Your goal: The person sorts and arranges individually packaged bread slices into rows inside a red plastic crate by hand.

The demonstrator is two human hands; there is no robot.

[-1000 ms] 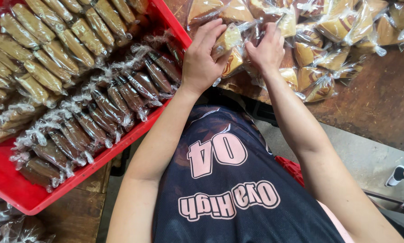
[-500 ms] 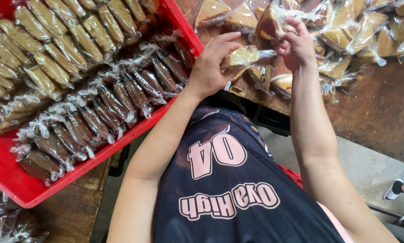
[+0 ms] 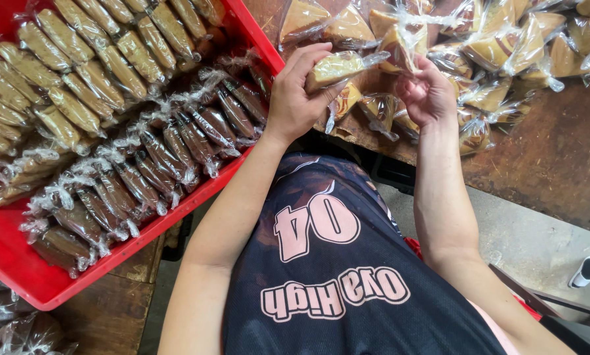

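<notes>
So there's a wrapped cake wedge, pale yellow in clear plastic, sitting top centre of the frame, pinched in the left hand between thumb and curled fingers. Its twisted plastic tail sticks out to the right toward the right hand, which is just beside it, fingers curled in, gripping a second wrapped wedge by its wrapper. Both pieces are lifted a bit above the bench.

Right behind and under the hands is the pile of wrapped wedges, spread along the top right of the frame, touching and overlapping each other, running close to the bench's near edge. The only bare wood is at the right, below the pile.

To the left, a red crate fills the whole left side, its corner nearly touching the left wrist. It's packed tight with rows of dark brown wrapped bars toward the near edge and lighter tan wrapped bars farther up. Hardly any gap between crate and pile, so the hands work in a narrow slot.
</notes>
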